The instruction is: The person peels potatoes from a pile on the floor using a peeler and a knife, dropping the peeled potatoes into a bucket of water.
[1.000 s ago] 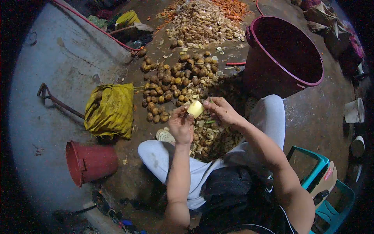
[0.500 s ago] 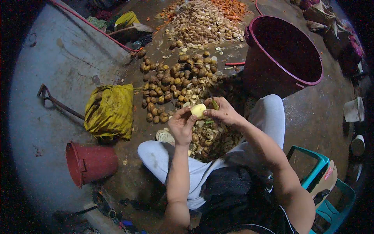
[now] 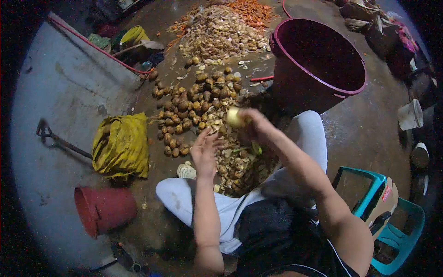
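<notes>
My right hand (image 3: 256,123), smeared by motion, grips a pale peeled potato (image 3: 235,117) at its fingertips, above the peelings. Lower and to its left, my left hand (image 3: 206,151) has its fingers apart and nothing in it. Under my right hand is a small yellow-green piece (image 3: 256,147); whether it is held or falling I cannot tell. Unpeeled brown potatoes (image 3: 184,106) lie on the floor beyond my left hand. A heap of peelings (image 3: 237,168) spreads between my legs.
A large dark red tub (image 3: 295,69) stands ahead right. Beyond are a pale heap (image 3: 221,34) and orange pieces (image 3: 253,13). To the left are a yellow sack (image 3: 121,145), a long-handled tool (image 3: 69,145) and a red bucket (image 3: 108,210). A teal stool (image 3: 401,240) is at right.
My right hand has moved away from my left with the peeled potato. The left hand has let go of it and opened. The yellow-green piece now appears below my right hand. The view has shifted slightly.
</notes>
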{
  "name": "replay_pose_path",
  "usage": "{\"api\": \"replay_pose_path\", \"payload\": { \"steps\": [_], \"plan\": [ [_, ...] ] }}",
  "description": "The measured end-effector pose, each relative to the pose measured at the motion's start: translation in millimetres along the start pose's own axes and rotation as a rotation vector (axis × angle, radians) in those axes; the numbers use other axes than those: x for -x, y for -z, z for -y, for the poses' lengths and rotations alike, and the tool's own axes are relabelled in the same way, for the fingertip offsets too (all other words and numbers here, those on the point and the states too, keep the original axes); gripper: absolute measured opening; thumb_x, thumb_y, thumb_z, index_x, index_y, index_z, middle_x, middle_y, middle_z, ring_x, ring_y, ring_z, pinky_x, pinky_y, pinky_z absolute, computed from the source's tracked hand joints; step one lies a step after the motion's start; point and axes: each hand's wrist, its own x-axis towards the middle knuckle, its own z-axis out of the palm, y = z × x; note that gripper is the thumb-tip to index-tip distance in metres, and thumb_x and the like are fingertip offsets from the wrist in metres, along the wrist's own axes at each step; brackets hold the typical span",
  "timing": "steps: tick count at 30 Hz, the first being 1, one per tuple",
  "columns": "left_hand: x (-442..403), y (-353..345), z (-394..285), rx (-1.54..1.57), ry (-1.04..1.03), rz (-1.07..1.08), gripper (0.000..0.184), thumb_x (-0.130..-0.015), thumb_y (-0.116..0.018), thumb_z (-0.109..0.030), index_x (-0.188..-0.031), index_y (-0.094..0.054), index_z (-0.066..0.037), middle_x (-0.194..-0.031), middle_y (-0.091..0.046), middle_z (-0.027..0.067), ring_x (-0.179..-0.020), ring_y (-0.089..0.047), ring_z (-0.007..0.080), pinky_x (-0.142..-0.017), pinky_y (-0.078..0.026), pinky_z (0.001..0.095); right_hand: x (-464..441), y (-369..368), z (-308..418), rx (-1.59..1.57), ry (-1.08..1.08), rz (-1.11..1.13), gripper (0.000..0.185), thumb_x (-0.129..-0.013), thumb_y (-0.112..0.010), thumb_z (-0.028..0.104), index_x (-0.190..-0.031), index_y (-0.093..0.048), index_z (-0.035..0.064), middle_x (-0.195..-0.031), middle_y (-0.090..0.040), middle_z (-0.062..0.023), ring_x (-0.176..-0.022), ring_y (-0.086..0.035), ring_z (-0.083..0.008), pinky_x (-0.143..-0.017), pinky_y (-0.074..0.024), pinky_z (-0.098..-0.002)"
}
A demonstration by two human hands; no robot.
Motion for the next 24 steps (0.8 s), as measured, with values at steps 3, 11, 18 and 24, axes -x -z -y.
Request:
{"api": "replay_pose_path", "payload": {
  "steps": [3, 11, 18, 24],
  "plan": [
    [-1, 4, -3, 0.014, 0.028, 0.016, 0.042, -0.095, -0.057, -0.022, -0.126, -0.048, 0.003, -0.104, -0.065, 0.0187, -0.082, -0.065, 0.0202, -0.069, -0.055, 0.0299, -32, 47, 45, -0.395, 0.118, -0.230, 0.038, -0.084, -0.056, 0.047, -0.090, -0.058, 0.0097, -0.054, -0.039, 0.0058, -0.041, -0.037, -0.0091, -0.040, -0.0294, -0.0259],
    [-4, 15, 3, -0.150, 0.102, 0.024, 0.039, -0.091, -0.063, -0.020, -0.121, -0.052, 0.003, -0.100, -0.066, 0.0152, -0.082, -0.066, 0.0178, -0.069, -0.053, 0.0275, -54, 120, 102, 0.152, 0.696, -0.451, 0.021, -0.089, -0.061, 0.026, -0.090, -0.063, 0.0058, -0.058, -0.044, 0.0050, -0.046, -0.039, -0.0048, -0.044, -0.0308, -0.0225],
    [-10, 20, 2, -0.165, 0.131, -0.033, 0.034, -0.091, -0.062, -0.018, -0.118, -0.055, 0.002, -0.102, -0.066, 0.0128, -0.083, -0.065, 0.0161, -0.070, -0.051, 0.0264, -54, 81, 25, 1.304, 0.421, -0.098, 0.043, -0.078, -0.070, 0.026, -0.108, -0.058, -0.0022, -0.088, -0.064, -0.0261, -0.083, -0.062, -0.0409, -0.075, -0.0497, -0.0423],
    [-5, 25, -15, -0.177, 0.096, -0.114, 0.030, -0.091, -0.059, -0.011, -0.118, -0.056, 0.002, -0.101, -0.066, 0.0132, -0.085, -0.065, 0.0185, -0.072, -0.052, 0.0279, -132, 107, -134, 1.421, 0.167, 0.296, 0.037, -0.078, -0.061, 0.011, -0.112, -0.054, -0.0002, -0.096, -0.064, -0.0249, -0.094, -0.061, -0.0430, -0.075, -0.0511, -0.0468]
  ]
}}
